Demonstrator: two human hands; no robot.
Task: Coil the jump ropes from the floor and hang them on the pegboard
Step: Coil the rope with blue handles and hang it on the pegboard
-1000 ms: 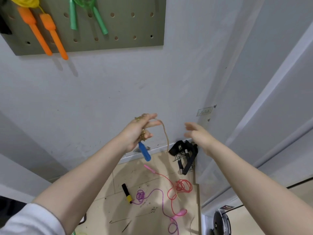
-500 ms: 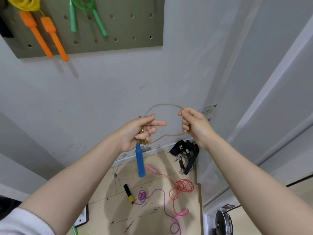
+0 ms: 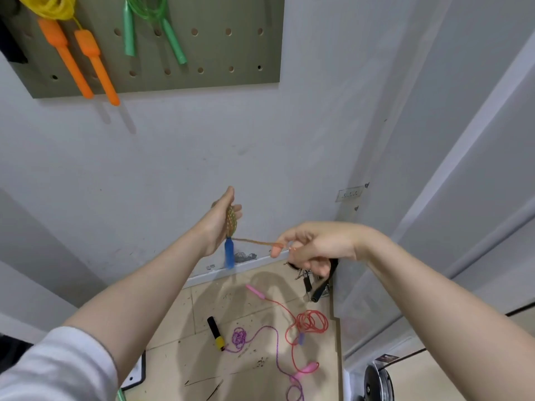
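Note:
My left hand (image 3: 221, 219) grips a coil of tan jump rope (image 3: 231, 221) held upright against the wall, and a blue handle (image 3: 229, 254) hangs below it. From the coil a tan strand (image 3: 254, 242) runs right to my right hand (image 3: 314, 247), which pinches it between the fingertips. The olive pegboard (image 3: 220, 53) at the top left carries a yellow rope with orange handles (image 3: 73, 57) and a green rope (image 3: 153, 27). On the floor lie a red rope (image 3: 311, 322) with pink handles and a purple rope (image 3: 240, 337) with a black-and-yellow handle (image 3: 215, 332).
A black strap with metal clips (image 3: 318, 282) lies in the corner by the wall. A wall socket (image 3: 350, 193) sits to the right. A round dark object (image 3: 377, 382) is at the bottom right. A white door panel stands at the right.
My right hand has come down and pulled the tan strand level, below the coil. My left hand has turned upright around the coil, and the blue handle swings under it.

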